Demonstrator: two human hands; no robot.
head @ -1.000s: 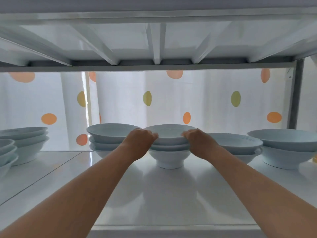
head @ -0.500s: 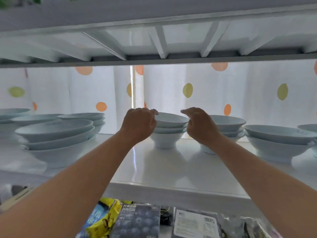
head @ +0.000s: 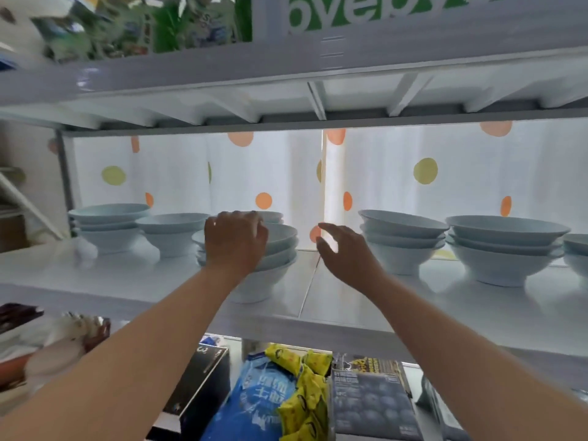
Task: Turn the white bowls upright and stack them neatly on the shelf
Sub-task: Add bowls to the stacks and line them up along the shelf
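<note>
Closest to us, on the lower shelf, lie a blue bag [head: 261,399] and some yellow packets [head: 304,380]. Above them our two bare arms reach up to the white shelf [head: 461,300]. Our left hand [head: 235,240] has its fingers curled over the near rim of the middle stack of bowls [head: 281,249]. This stack stands upright, close to the front edge of the shelf. Our right hand [head: 345,254] is in the air just beside that stack. Its fingers are loose and a bit spread, and it holds nothing and touches nothing. Farther back stand more upright stacks: two on the left [head: 108,224] and two on the right [head: 402,240]. Behind them all hangs a white curtain with dots [head: 270,173]. We think the stacking is nearly done, but things could go wrong. Only one hand is on the stack, so a tug on the rim could tip it or slide it off the smooth shelf and onto the packets below. A quick swing of our right hand could also bump the stack next to it.
</note>
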